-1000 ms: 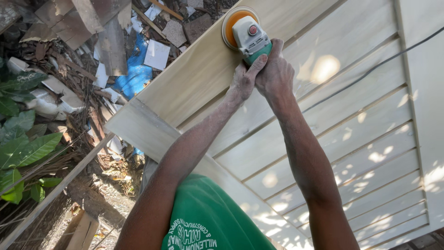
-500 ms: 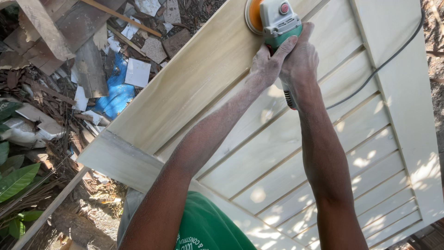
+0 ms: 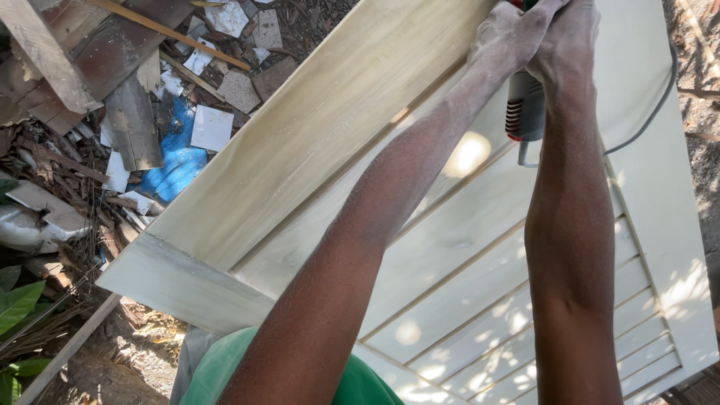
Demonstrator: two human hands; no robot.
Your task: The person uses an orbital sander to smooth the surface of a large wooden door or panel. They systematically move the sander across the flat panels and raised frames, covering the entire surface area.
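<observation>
A pale wooden door panel (image 3: 315, 157) with slatted boards lies tilted under my arms. Both hands grip an electric sander (image 3: 525, 109) at the top edge of the view; only its grey rear body and red vents show. My left hand (image 3: 506, 34), dusted white, wraps the front of the tool. My right hand (image 3: 570, 34) holds it from the right side. The sanding pad is out of view above. A grey power cord (image 3: 645, 127) runs from the tool across the panel's right stile.
Scrap wood planks (image 3: 45, 60), broken white tile pieces (image 3: 211, 127) and a blue plastic sheet (image 3: 176, 161) lie on the ground at left. Green leaves (image 3: 15, 307) sit at the lower left. My green shirt (image 3: 217, 367) shows at the bottom.
Both hands have pushed the sander further up and right along the door's long stile. The orange pad and tool head have passed out of the top of the view.
</observation>
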